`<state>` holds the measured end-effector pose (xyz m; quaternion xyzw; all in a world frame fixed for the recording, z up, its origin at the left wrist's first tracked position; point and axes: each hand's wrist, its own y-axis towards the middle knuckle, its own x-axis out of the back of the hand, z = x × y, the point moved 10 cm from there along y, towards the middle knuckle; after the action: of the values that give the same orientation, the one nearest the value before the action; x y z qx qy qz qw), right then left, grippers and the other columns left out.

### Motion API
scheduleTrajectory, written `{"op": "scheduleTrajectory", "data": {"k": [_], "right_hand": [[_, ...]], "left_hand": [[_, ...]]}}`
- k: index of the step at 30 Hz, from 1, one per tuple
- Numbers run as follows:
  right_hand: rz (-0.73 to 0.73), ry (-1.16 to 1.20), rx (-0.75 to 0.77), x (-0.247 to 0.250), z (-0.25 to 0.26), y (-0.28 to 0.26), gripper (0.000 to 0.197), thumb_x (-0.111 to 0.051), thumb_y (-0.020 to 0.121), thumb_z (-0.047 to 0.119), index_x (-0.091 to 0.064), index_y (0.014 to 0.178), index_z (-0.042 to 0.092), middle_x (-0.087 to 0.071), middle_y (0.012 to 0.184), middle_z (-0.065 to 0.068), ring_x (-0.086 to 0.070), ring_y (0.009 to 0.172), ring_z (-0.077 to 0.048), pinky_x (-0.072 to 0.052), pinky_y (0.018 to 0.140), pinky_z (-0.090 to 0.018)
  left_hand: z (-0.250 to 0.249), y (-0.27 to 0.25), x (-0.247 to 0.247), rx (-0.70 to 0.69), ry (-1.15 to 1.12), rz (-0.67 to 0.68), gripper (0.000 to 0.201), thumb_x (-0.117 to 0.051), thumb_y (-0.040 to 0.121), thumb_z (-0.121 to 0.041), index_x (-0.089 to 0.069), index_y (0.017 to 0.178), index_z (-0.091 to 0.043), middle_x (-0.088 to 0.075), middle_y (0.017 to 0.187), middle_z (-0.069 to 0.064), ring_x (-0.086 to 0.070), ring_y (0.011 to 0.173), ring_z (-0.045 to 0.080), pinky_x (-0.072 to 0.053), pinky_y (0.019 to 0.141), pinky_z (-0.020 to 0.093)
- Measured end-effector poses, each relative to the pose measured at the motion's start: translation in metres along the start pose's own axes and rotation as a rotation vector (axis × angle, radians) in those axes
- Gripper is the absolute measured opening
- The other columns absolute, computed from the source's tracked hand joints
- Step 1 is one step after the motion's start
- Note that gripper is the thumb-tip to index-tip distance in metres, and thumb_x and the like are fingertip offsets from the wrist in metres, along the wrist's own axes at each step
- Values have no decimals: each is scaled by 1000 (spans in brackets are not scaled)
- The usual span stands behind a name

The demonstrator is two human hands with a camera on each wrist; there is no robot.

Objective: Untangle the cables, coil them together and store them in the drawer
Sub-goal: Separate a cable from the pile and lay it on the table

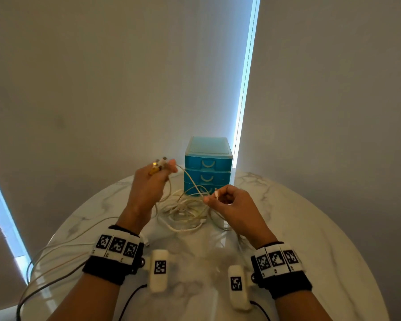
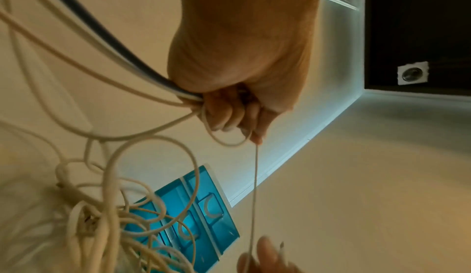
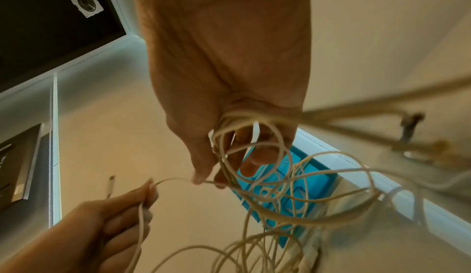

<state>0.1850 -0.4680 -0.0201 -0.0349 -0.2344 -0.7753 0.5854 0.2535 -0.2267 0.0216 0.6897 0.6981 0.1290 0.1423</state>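
A tangle of thin white cables (image 1: 185,212) lies on the marble table in front of a blue three-drawer unit (image 1: 207,167), whose drawers are all closed. My left hand (image 1: 164,169) is raised left of the unit, gripping a bundle of cables with coloured plugs (image 1: 159,163) sticking out above its fingers. The left wrist view shows that hand (image 2: 229,120) clenched on several white strands and a dark one. My right hand (image 1: 212,198) pinches one thin cable near its white connector (image 1: 216,194). In the right wrist view, loops hang round the right hand (image 3: 206,180).
The round marble table (image 1: 310,228) ends close on both sides. More cables (image 1: 56,253) trail off its left edge. A wall and blinds stand directly behind the drawer unit (image 2: 198,217). White camera modules (image 1: 159,269) hang under both wrists.
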Motion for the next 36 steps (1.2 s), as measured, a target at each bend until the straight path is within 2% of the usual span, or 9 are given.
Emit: {"op": "scheduleTrajectory", "data": {"k": [7,10,15,18,22,24,26,31,36], "right_hand": [[-516,-29,1,80,-5,-7,17,-80,96,18,-63,92,22,-69,93,10,-64,90,-1,-47,78,-25],[-664,-16,-73,102,-22,-15,18,-75,97,8,-63,99,21,-67,94,11,-66,95,-17,-52,89,-36],[-416,-273,-151,75,-22,0,43,-80,89,15,-56,122,29,-68,119,13,-60,124,-22,-42,112,-49],[-396,-351,15,58,14,-3,63,-81,82,13,-54,135,33,-54,142,6,-40,141,-19,-31,116,-43],[-279,-204,287,27,56,-16,40,-79,86,10,-65,116,32,-65,107,7,-56,101,-4,-42,85,-10],[-43,-260,186,-4,42,-12,22,-81,90,22,-69,106,33,-67,84,7,-60,77,-4,-47,69,-12],[79,-405,66,-20,18,-9,19,-82,91,34,-70,106,34,-66,77,9,-63,73,-5,-51,70,-20],[-61,-538,55,4,7,-3,15,-77,95,45,-78,93,31,-70,89,14,-65,80,-2,-48,71,-25],[-341,-209,143,43,28,-7,10,-79,96,38,-81,98,29,-76,89,15,-71,81,-1,-58,76,-22]], "left_hand": [[24,11,47,79,-552,-259,22,-62,108,-34,-72,97,-17,-34,57,-9,-25,46,5,-22,37,21],[25,15,57,74,-675,-285,22,-59,109,-35,-69,100,-18,-33,57,-10,-27,44,4,-23,37,20],[20,12,44,66,-666,-225,25,-60,108,-40,-72,106,-18,-31,58,-9,-24,45,4,-20,38,21],[13,10,35,67,-627,-186,26,-60,108,-41,-72,108,-19,-30,59,-8,-24,46,4,-21,39,21],[7,8,33,54,-619,-156,27,-58,109,-42,-72,110,-19,-30,59,-8,-25,47,4,-23,39,20],[5,7,34,46,-630,-152,27,-58,108,-43,-72,110,-19,-29,59,-8,-24,47,5,-22,39,21],[4,8,35,37,-640,-153,28,-59,108,-44,-72,109,-20,-28,60,-8,-23,48,5,-21,40,21],[3,9,37,30,-657,-150,29,-61,106,-46,-74,110,-20,-26,62,-7,-20,51,7,-18,42,24],[10,8,11,131,-451,36,32,-69,101,-42,-72,114,-14,-27,62,-8,-21,52,8,-20,42,22]]}}
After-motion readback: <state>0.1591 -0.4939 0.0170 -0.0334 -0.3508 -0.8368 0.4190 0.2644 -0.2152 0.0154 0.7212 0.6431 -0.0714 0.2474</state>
